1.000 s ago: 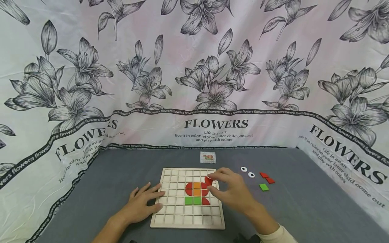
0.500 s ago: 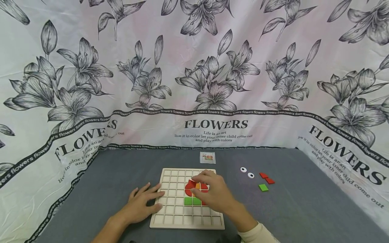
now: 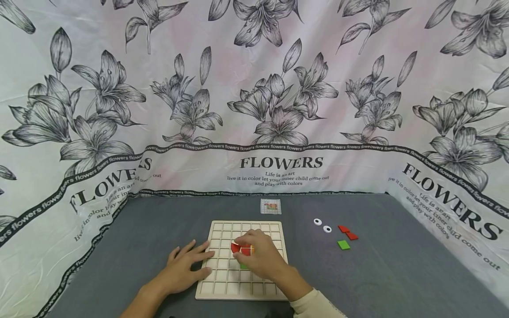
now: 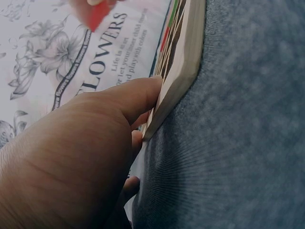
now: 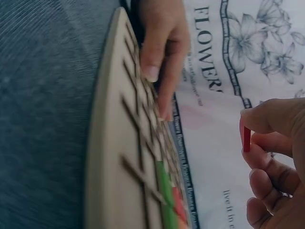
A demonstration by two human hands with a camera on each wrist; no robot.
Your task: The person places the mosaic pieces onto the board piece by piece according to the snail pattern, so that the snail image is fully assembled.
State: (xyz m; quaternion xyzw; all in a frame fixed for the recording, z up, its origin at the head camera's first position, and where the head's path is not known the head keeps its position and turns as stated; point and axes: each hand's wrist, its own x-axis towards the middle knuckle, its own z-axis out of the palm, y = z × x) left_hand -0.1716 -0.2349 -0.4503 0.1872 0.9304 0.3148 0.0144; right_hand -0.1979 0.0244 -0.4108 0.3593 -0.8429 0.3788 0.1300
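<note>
The left hand [image 3: 181, 270], fingers spread, touches the left edge of the gridded board [image 3: 222, 289]. Above the board, the right hand [image 3: 260, 257] pinches a red piece [image 3: 235, 248] between thumb and fingertip, other fingers curled. To the right lie a green tile [image 3: 343, 245], farther two red tiles [image 3: 352, 236], then two eye pieces [image 3: 327, 229]; beyond the far edge, a picture card [image 3: 270, 206].

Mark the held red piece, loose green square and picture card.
Red piece [image 5: 246, 139], right wrist view: its narrow edge.
Green square [image 3: 343, 244], head view: middle of its top face.
Picture card [image 3: 271, 206], head view: middle of its printed face.
</note>
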